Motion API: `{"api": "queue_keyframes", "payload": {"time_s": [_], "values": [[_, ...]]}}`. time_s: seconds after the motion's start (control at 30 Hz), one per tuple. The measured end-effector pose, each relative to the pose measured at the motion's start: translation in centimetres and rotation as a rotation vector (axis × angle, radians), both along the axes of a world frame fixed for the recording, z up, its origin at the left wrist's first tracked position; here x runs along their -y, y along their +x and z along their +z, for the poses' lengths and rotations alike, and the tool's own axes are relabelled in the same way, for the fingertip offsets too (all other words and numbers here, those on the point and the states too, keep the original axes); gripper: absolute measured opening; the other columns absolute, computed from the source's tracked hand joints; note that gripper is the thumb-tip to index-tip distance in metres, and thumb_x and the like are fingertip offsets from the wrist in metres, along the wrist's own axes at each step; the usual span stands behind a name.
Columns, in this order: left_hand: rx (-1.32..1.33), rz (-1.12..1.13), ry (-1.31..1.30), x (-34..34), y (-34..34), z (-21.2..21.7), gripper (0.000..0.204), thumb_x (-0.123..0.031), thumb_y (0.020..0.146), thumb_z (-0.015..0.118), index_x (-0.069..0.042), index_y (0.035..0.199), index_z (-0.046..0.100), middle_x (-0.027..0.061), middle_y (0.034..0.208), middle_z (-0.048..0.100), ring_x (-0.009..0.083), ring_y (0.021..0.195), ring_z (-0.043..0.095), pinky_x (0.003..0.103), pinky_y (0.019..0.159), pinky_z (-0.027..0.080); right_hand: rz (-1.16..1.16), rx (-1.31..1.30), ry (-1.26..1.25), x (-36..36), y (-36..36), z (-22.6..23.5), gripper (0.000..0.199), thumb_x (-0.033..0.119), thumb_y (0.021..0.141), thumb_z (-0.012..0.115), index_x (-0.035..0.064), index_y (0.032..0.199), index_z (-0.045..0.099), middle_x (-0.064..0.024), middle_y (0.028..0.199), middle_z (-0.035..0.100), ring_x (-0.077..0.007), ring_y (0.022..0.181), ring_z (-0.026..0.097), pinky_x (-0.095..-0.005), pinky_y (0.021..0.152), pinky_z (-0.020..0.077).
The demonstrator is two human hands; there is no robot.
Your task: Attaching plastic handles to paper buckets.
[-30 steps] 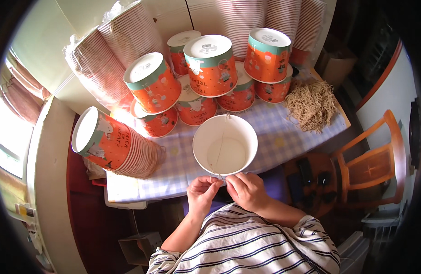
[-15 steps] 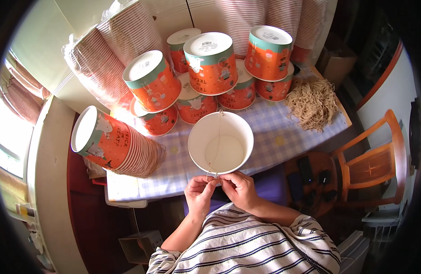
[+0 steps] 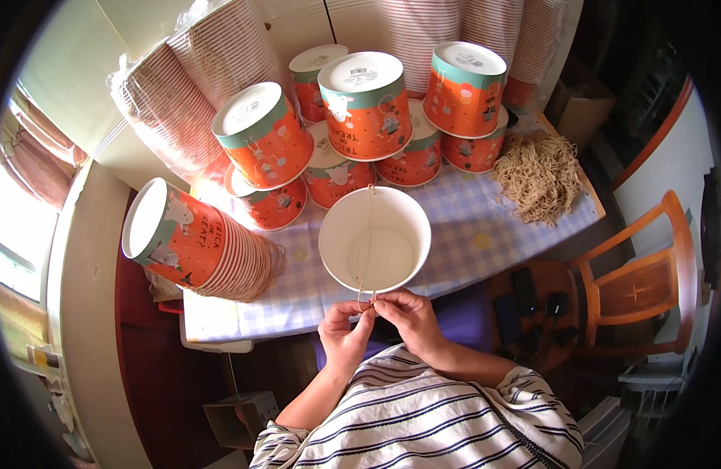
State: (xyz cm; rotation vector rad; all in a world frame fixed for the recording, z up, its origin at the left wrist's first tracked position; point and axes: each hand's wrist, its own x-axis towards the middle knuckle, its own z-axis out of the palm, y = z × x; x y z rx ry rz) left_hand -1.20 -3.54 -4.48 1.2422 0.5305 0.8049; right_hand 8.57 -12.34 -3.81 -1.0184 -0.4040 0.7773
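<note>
A paper bucket (image 3: pixel 399 242), white inside, stands mouth up at the table's near edge. A thin beige cord (image 3: pixel 369 234) runs from its far rim across the opening to the near rim. There my left hand (image 3: pixel 346 332) pinches the cord between thumb and forefinger. Close against it, my right hand (image 3: pixel 412 320) also has thumb and fingertips closed on the cord. Any knot between the fingertips is too small to make out. Beyond the bucket, several orange and green printed buckets (image 3: pixel 366 117) stand upside down, some on top of others.
A heap of beige cords (image 3: pixel 539 178) lies at the table's right end. A leaning stack of nested orange buckets (image 3: pixel 200 238) is at the left. Tall wrapped stacks (image 3: pixel 169 105) line the back wall. A wooden chair (image 3: pixel 638 289) stands to the right of the checked tablecloth (image 3: pixel 470 242).
The bucket sits slightly further left in view. The cord across its mouth hangs straighter, and my fingertips have shifted a little while staying together at the near rim.
</note>
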Motion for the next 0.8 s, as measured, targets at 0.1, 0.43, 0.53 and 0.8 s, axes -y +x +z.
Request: {"api": "queue_keyframes", "payload": {"time_s": [0.1, 0.43, 0.53, 0.8], "values": [[-0.027, -0.001, 0.035, 0.0, 0.1, 0.3, 0.014, 0.003, 0.081, 0.070, 0.003, 0.093, 0.062, 0.0075, 0.091, 0.067, 0.0112, 0.085, 0.061, 0.023, 0.079, 0.048, 0.053, -0.211, 0.017, -0.1, 0.2, 0.2, 0.016, 0.011, 0.088, 0.065, 0.0005, 0.100, 0.066, -0.0030, 0.090, 0.067, -0.0062, 0.075, 0.058, -0.0206, 0.061, 0.0451], [-0.078, 0.054, 0.302, -0.3, 0.4, 0.7, 0.013, 0.007, 0.079, 0.066, 0.002, 0.090, 0.062, 0.0084, 0.087, 0.067, 0.0130, 0.080, 0.063, 0.024, 0.075, 0.049, 0.215, -0.561, 0.063, 0.0, 1.0, -0.6, 0.015, 0.017, 0.088, 0.064, 0.0046, 0.097, 0.066, 0.0023, 0.082, 0.064, -0.0010, 0.055, 0.042, -0.0183, 0.049, 0.0316], [-0.122, 0.101, 0.579, -0.5, 0.8, 1.5, 0.018, 0.009, 0.074, 0.066, 0.000, 0.088, 0.062, 0.0099, 0.083, 0.066, 0.0167, 0.075, 0.064, 0.026, 0.070, 0.049, 0.217, -0.574, 0.007, 0.1, 1.0, -0.7, 0.015, 0.018, 0.088, 0.064, 0.0059, 0.097, 0.067, 0.0035, 0.081, 0.063, -0.0009, 0.059, 0.044, -0.0180, 0.051, 0.0320], [-0.145, 0.143, 0.876, -0.7, 1.0, 1.7, 0.025, 0.008, 0.066, 0.071, -0.002, 0.088, 0.063, 0.0108, 0.082, 0.066, 0.0240, 0.071, 0.063, 0.030, 0.064, 0.050, 0.153, -0.435, -0.083, 0.2, 1.0, 0.3, 0.015, 0.021, 0.088, 0.066, 0.0089, 0.096, 0.069, 0.0037, 0.088, 0.068, -0.0003, 0.071, 0.049, -0.0183, 0.059, 0.0344]]}}
